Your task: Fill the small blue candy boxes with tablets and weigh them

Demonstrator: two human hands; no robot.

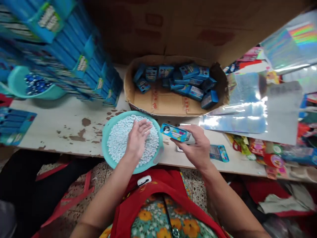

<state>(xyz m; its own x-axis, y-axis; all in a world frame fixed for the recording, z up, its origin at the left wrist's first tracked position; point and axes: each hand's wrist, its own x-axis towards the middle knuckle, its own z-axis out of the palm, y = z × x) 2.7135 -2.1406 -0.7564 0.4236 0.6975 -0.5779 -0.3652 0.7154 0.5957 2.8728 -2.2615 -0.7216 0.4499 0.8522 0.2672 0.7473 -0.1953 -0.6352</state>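
Note:
A teal bowl [107,132] full of small pale blue tablets [119,138] sits at the table's front edge. My left hand [137,137] rests on the tablets with its fingers stretched out and close together. My right hand [195,145] is closed around a small blue printed tin [174,132], held level just right of the bowl. Behind them stands a round cardboard tray [160,104] that holds several of the same blue tins [190,82].
Stacks of blue boxes [74,56] rise at the back left, beside a teal bowl [17,84] of dark blue pieces. Shiny holographic sheets [247,112] and colourful packets [269,155] cover the right side. One flat blue card [219,153] lies near my right wrist.

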